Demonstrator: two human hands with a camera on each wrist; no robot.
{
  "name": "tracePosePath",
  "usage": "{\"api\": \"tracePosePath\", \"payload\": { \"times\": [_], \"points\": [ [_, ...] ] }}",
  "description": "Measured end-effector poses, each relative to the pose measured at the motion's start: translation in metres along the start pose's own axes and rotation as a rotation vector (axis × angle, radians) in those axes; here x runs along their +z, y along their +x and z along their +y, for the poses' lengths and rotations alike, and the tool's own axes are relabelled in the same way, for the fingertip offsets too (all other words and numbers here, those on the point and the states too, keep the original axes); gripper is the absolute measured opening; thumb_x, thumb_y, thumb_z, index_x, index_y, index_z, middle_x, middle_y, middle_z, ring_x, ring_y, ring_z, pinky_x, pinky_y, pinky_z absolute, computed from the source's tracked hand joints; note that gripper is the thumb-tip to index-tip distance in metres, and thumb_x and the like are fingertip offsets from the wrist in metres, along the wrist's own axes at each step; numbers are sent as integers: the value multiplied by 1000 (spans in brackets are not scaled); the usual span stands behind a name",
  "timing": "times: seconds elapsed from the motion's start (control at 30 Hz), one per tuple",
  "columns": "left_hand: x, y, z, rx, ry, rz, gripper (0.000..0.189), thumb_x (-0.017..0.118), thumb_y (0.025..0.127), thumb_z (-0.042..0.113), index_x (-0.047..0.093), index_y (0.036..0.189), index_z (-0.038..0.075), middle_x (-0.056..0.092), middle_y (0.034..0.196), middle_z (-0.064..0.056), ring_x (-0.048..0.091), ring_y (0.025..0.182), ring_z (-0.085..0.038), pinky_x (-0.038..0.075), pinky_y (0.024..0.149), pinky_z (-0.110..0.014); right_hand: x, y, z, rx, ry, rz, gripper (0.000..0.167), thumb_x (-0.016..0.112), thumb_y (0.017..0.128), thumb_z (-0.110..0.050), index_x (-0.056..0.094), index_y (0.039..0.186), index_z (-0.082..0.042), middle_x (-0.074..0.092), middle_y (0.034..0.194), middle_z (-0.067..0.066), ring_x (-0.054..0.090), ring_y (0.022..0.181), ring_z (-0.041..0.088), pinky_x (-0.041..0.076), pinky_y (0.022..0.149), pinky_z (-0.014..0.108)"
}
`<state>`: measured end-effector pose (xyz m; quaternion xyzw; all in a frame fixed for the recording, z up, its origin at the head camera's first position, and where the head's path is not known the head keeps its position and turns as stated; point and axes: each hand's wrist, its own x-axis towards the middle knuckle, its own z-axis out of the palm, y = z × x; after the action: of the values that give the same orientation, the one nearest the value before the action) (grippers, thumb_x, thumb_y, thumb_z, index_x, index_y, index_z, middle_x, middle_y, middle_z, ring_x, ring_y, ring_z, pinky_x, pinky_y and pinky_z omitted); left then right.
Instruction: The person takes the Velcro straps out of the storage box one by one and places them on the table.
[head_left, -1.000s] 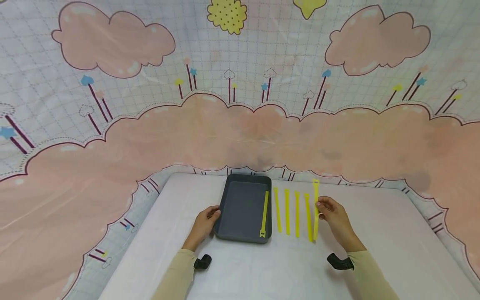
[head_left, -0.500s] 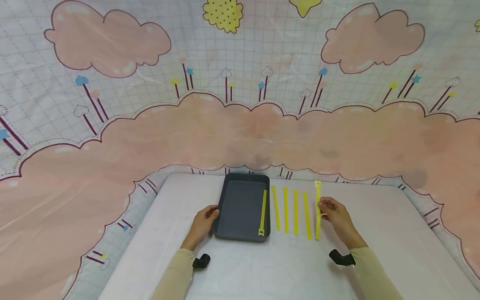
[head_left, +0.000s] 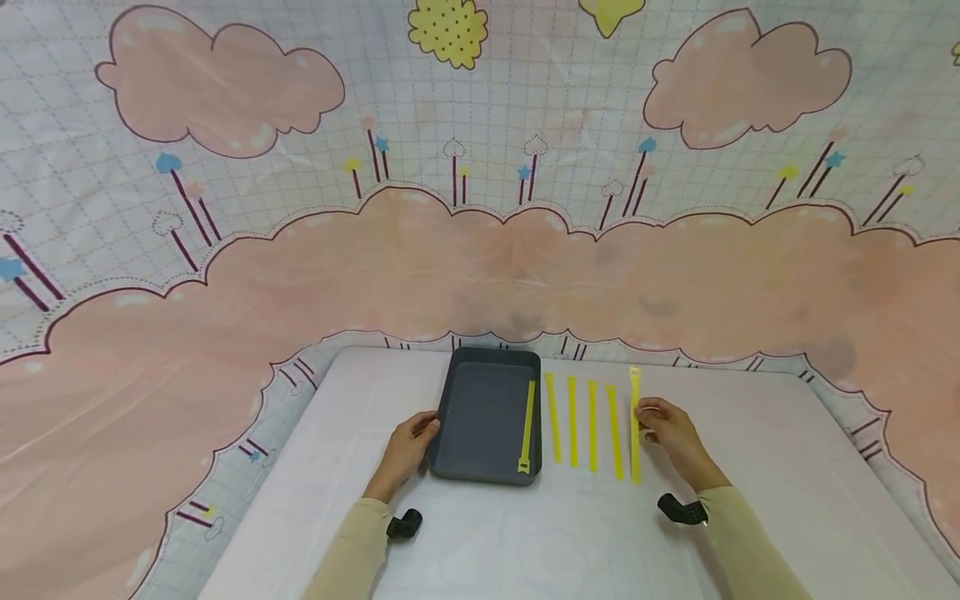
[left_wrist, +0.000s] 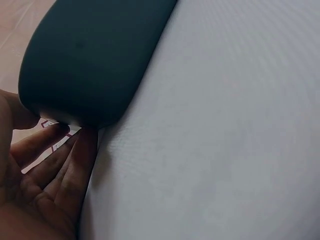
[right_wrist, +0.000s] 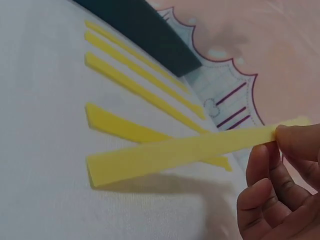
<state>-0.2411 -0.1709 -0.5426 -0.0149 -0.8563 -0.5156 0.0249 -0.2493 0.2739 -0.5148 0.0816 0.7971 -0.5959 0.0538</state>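
My right hand pinches a yellow hook-and-loop cable tie between thumb and fingers near its slotted head. In the right wrist view, this tie slants upward, its tail end low by the table with a shadow beneath. To its left, several matching ties lie in a row on the table. A dark grey rectangular tray stands left of the row, with one yellow tie lying inside along its right wall. My left hand holds the tray's left side, thumb above and fingers lower down at the wall.
The white table ends at the back against a patterned cloth with pink clouds. Black wrist cameras sit at both cuffs.
My right hand has shifted the held tie slightly right, away from the neighbouring tie, and its head end has dropped a little. My left hand stays at the tray.
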Motion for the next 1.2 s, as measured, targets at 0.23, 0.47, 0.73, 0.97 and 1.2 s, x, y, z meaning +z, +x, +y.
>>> {"api": "tracePosePath", "payload": {
  "times": [0.23, 0.47, 0.73, 0.97, 1.2],
  "points": [
    [0, 0, -2, -31, -26, 1, 39, 58, 100, 23, 59, 132, 2, 61, 132, -22, 58, 124, -37, 48, 103, -49, -2, 7, 2, -30, -86, -32, 32, 57, 100, -18, 53, 123, 4, 66, 91, -9, 59, 82, 5, 50, 70, 23],
    [0, 1, -2, -24, -25, 0, 37, 58, 100, 22, 60, 131, 2, 64, 128, -22, 60, 121, -37, 50, 101, -48, -2, 12, 1, 0, -147, -26, 35, 60, 99, -21, 56, 123, 2, 63, 100, 1, 58, 84, 9, 50, 70, 22],
    [-1, 2, -2, -22, -27, -2, 37, 58, 100, 22, 61, 130, 2, 65, 127, -21, 61, 120, -36, 50, 101, -48, -5, 19, 2, -7, -153, -37, 32, 59, 99, -17, 56, 122, 5, 62, 93, -1, 54, 77, 10, 47, 62, 23],
    [-1, 1, -1, 0, -20, -2, 36, 57, 100, 21, 61, 129, 0, 65, 125, -23, 62, 118, -38, 50, 99, -50, -9, 24, 4, 10, -213, -26, 31, 58, 99, -17, 58, 121, 4, 61, 90, 0, 52, 75, 11, 45, 61, 24],
    [-1, 1, -3, -5, -10, 2, 37, 58, 100, 21, 61, 129, 0, 65, 126, -23, 61, 119, -38, 50, 100, -49, -10, 28, 8, 72, -276, 16, 33, 61, 97, -21, 60, 122, 1, 63, 95, 2, 52, 80, 14, 45, 64, 24]
  ]
}}
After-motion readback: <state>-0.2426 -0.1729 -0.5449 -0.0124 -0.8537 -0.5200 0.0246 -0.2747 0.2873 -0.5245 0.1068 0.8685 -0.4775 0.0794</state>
